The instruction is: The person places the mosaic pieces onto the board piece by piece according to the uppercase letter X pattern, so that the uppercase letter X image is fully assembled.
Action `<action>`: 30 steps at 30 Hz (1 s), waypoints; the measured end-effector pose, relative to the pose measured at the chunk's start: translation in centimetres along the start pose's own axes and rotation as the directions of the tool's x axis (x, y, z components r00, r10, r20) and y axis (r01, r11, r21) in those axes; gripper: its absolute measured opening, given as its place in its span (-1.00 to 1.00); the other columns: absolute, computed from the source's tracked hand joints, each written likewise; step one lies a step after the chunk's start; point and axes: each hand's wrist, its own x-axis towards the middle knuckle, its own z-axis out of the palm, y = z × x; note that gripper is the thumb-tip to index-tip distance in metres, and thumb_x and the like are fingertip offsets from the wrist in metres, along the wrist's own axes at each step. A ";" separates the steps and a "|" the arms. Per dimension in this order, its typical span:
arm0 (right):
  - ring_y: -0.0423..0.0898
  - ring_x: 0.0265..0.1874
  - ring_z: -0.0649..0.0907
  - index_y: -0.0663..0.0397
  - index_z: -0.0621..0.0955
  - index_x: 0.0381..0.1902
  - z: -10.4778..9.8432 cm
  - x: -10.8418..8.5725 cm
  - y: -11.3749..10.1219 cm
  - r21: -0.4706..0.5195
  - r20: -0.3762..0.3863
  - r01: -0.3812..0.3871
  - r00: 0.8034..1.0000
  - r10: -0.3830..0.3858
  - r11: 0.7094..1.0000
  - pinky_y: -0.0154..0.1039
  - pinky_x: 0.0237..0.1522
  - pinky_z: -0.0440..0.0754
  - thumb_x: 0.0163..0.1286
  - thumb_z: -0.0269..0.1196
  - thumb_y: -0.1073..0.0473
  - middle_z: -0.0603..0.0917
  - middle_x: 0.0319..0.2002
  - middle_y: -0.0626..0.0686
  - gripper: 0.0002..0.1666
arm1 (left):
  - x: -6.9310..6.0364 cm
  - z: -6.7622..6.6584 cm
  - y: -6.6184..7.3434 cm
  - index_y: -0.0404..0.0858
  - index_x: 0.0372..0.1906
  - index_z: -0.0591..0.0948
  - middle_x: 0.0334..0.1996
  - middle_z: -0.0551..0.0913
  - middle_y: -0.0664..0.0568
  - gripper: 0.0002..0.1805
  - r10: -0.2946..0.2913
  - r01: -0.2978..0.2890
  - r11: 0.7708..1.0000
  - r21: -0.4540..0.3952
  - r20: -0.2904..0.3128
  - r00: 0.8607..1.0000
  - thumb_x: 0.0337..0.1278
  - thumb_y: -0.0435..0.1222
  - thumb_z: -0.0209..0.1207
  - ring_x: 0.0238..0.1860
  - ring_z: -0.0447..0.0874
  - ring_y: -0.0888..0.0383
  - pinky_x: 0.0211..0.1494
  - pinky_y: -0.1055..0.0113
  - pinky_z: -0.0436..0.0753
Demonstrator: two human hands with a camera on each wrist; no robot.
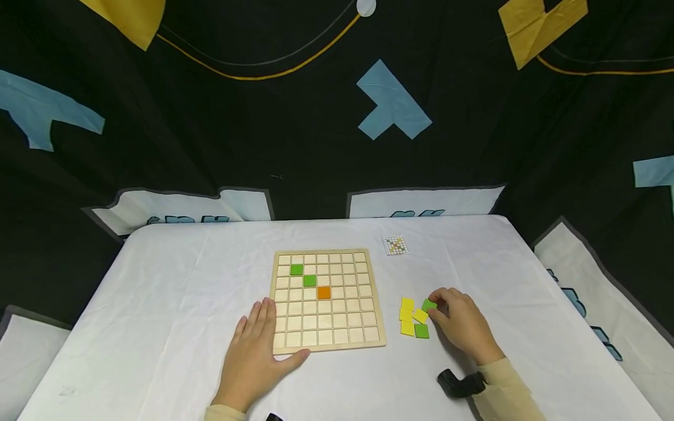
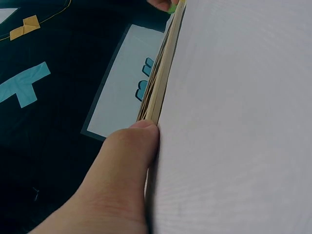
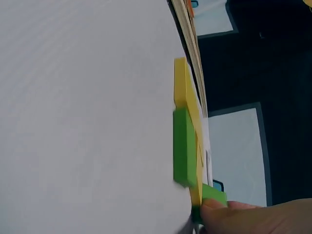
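Head view: from above, facing forward and down; widest, farthest back. White table (image 1: 184,316) over lower half, dark curtain (image 1: 295,155) above; left hand (image 1: 256,348) lower centre-left, right hand (image 1: 464,323) lower right.

Left wrist view: close in, almost level with the table, rolled; tabletop fills right side, curtain left. Left hand large at lower left, board (image 1: 325,306) edge-on above it.

Right wrist view: also low and close, rolled oppositely; tabletop left, curtain right, right hand lower right.

Shared by both wrist views: board edge, right hand's fingertips, partly cut off at top in left wrist.
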 end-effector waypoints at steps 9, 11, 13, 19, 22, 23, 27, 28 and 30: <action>-0.16 -0.47 0.52 -0.03 0.64 -0.12 1.5 1.9 -4.4 0.146 -0.015 -0.033 0.999 0.035 0.989 -0.31 -0.46 0.48 0.34 0.34 0.17 0.66 -0.30 -0.03 -0.83 | 0.0 -0.2 0.0 -0.39 0.55 0.07 0.57 0.08 -0.18 0.34 0.000 0.000 1.000 0.000 -0.005 1.000 -0.09 0.54 0.08 0.59 0.02 -0.12 0.61 -0.06 0.00; -0.18 -0.50 0.51 -0.06 0.64 -0.14 2.1 2.3 -5.8 0.187 -0.011 0.002 1.000 0.000 0.982 -0.33 -0.48 0.47 0.34 0.35 0.17 0.65 -0.32 -0.06 -0.85 | 0.0 -0.2 0.0 -0.39 0.55 0.06 0.57 0.07 -0.18 0.34 0.000 0.000 1.000 0.001 -0.001 1.000 -0.09 0.54 0.07 0.59 0.01 -0.12 0.61 -0.06 0.00; -0.20 -0.52 0.51 -0.09 0.65 -0.16 2.7 2.5 -7.1 0.229 -0.006 0.044 0.999 -0.044 0.972 -0.35 -0.50 0.48 0.32 0.37 0.16 0.65 -0.35 -0.11 -0.85 | 0.0 -0.2 0.1 -0.39 0.55 0.06 0.57 0.07 -0.18 0.35 -0.001 0.001 1.000 0.000 0.000 1.000 -0.10 0.54 0.07 0.59 0.02 -0.13 0.61 -0.07 0.00; -0.25 -0.48 0.52 -0.13 0.65 -0.18 5.0 3.0 -10.1 0.316 0.042 0.148 0.985 -0.170 0.937 -0.39 -0.39 0.51 0.29 0.39 0.16 0.59 -0.42 -0.22 -0.84 | 0.0 -0.2 0.2 -0.39 0.54 0.07 0.57 0.07 -0.18 0.34 -0.001 0.001 1.000 -0.003 0.002 1.000 -0.09 0.54 0.07 0.59 0.02 -0.13 0.61 -0.08 0.01; -0.26 -0.46 0.51 -0.12 0.65 -0.17 5.9 3.1 -11.0 0.331 0.067 0.183 0.974 -0.217 0.926 -0.40 -0.35 0.51 0.30 0.39 0.15 0.58 -0.43 -0.22 -0.84 | 0.0 -0.1 0.3 -0.40 0.54 0.10 0.56 0.10 -0.19 0.33 0.003 -0.003 1.000 -0.001 -0.007 1.000 -0.08 0.53 0.08 0.58 0.04 -0.14 0.60 -0.09 0.04; -0.26 -0.46 0.51 -0.12 0.65 -0.17 6.1 3.1 -11.2 0.328 0.069 0.192 0.972 -0.226 0.925 -0.40 -0.34 0.51 0.30 0.39 0.15 0.58 -0.43 -0.22 -0.84 | -0.1 -0.1 0.3 -0.40 0.53 0.11 0.56 0.10 -0.20 0.33 0.004 -0.004 1.000 0.000 -0.011 1.000 -0.08 0.53 0.08 0.58 0.04 -0.14 0.60 -0.09 0.05; -0.26 -0.41 0.51 -0.14 0.67 -0.15 6.7 3.3 -11.9 0.293 0.064 0.223 0.966 -0.252 0.930 -0.38 -0.30 0.53 0.30 0.39 0.12 0.59 -0.36 -0.22 -0.83 | -0.1 -0.2 0.4 -0.40 0.53 0.10 0.56 0.10 -0.19 0.33 0.001 -0.001 1.000 0.000 -0.009 1.000 -0.08 0.53 0.08 0.58 0.04 -0.14 0.60 -0.09 0.05; -0.26 -0.38 0.51 -0.15 0.68 -0.15 6.8 3.3 -12.1 0.279 0.064 0.229 0.965 -0.256 0.932 -0.38 -0.27 0.54 0.30 0.39 0.10 0.60 -0.34 -0.22 -0.83 | -0.1 -0.2 0.4 -0.40 0.53 0.10 0.56 0.10 -0.19 0.33 0.000 0.000 1.000 0.000 -0.009 1.000 -0.08 0.53 0.08 0.58 0.05 -0.14 0.60 -0.09 0.05; -0.27 -0.33 0.53 -0.16 0.69 -0.14 7.0 3.4 -12.3 0.250 0.062 0.245 0.961 -0.268 0.937 -0.37 -0.22 0.56 0.31 0.38 0.08 0.61 -0.29 -0.21 -0.83 | 0.0 -0.3 0.4 -0.40 0.54 0.09 0.56 0.10 -0.20 0.33 -0.003 0.003 1.000 0.000 -0.008 1.000 -0.09 0.53 0.08 0.58 0.04 -0.14 0.60 -0.09 0.04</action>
